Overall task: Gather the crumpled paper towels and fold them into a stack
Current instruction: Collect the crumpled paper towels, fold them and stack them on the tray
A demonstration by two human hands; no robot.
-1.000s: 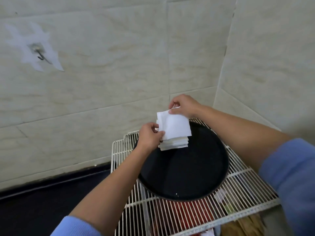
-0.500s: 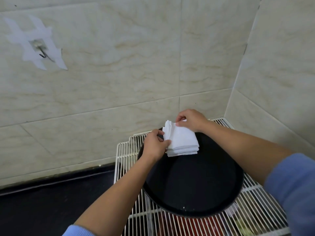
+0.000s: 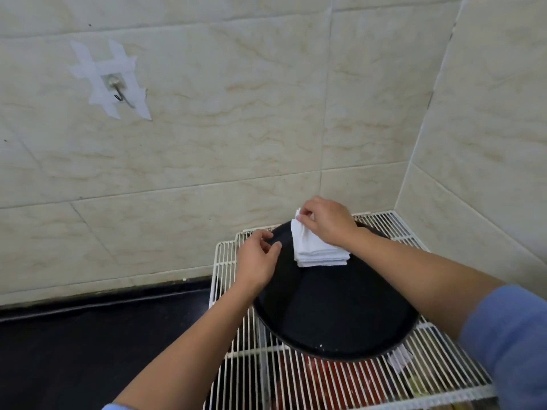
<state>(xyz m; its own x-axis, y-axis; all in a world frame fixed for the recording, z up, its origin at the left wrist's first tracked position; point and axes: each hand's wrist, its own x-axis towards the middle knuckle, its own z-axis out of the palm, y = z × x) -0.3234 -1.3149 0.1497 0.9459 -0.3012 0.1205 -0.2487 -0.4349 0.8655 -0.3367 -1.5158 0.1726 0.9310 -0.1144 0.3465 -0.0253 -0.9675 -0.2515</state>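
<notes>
Towels (image 3: pixel 319 253) sit folded in a pile at 12 o'clock on my black tray (image 3: pixel 334 315). My right hand (image 3: pixel 327 221) pinches the pile's far corner. My left hand (image 3: pixel 257 255) hangs loose at 10 o'clock, holding nothing. I should press the pile flat and line up its edges.

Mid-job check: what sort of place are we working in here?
Probably a home kitchen corner: beige tiled walls, a taped-up hook on the tile, and a black round tray on a white wire rack, with the towel stack on the tray.
</notes>
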